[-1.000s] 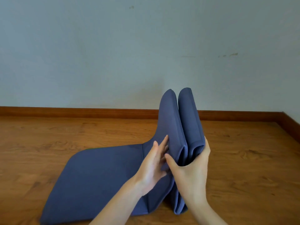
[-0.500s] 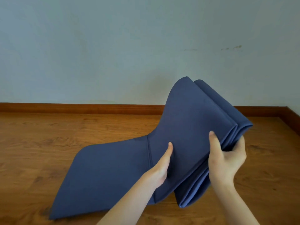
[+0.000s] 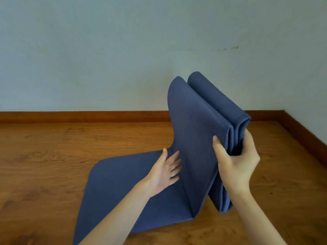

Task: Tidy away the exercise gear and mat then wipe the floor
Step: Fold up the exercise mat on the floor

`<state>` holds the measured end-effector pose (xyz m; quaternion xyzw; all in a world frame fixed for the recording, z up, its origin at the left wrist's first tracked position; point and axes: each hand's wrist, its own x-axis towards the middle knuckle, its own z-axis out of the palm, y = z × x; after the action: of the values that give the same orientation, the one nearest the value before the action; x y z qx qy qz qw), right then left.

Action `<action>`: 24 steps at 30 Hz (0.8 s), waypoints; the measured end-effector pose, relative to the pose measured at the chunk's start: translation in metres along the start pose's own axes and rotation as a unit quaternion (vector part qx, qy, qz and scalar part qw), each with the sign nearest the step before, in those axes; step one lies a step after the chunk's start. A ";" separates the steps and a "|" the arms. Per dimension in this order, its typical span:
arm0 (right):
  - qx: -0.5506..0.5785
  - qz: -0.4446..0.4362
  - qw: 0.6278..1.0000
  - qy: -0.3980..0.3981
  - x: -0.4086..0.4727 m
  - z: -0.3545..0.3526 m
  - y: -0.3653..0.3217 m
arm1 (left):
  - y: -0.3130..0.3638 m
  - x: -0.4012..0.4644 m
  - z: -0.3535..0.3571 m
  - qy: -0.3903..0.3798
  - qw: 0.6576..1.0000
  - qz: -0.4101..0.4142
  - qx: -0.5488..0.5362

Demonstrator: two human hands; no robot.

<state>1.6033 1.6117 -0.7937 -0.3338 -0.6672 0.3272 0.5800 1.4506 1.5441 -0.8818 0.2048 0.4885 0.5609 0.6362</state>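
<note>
The right hand [image 3: 237, 161] grips the folded stack of the blue mat [image 3: 196, 138] at its near edge: the thumb lies on the left face of the stack and the other fingers curl around the right side, so the layers are pressed together between them. Below this grip the stack goes down and its low end is at the wooden floor [image 3: 53, 156]. To the left of the grip, the left hand [image 3: 164, 174] is open, with straight spread fingers lying on the mat near the fold, where the standing part meets the flat part. This last flat panel lies on the floor, to the left of and below both hands. Above the grip the stack rises up, tilted, with two rounded folds on top. Behind it are the brown skirting board [image 3: 88, 116] and the pale wall [image 3: 106, 50].
</note>
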 end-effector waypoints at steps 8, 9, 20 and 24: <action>-0.047 -0.073 0.990 -0.115 -0.041 0.055 -0.010 | 0.051 -0.066 -0.096 0.156 0.980 0.123 -0.004; -0.055 -0.086 0.987 -0.126 -0.049 0.063 -0.011 | 0.056 -0.075 -0.106 0.167 0.978 0.125 0.005; -0.061 -0.280 0.903 -0.319 -0.152 0.127 -0.005 | 0.066 -0.120 -0.140 0.255 0.967 -0.011 0.015; -0.098 -0.318 0.845 -0.418 -0.195 0.140 0.015 | 0.032 -0.128 -0.160 0.284 0.955 -0.049 0.074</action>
<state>1.4855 1.4528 -0.9304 0.0105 -0.9447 0.1662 0.2825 1.3119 1.3904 -0.8760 0.0592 0.6984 0.5262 0.4815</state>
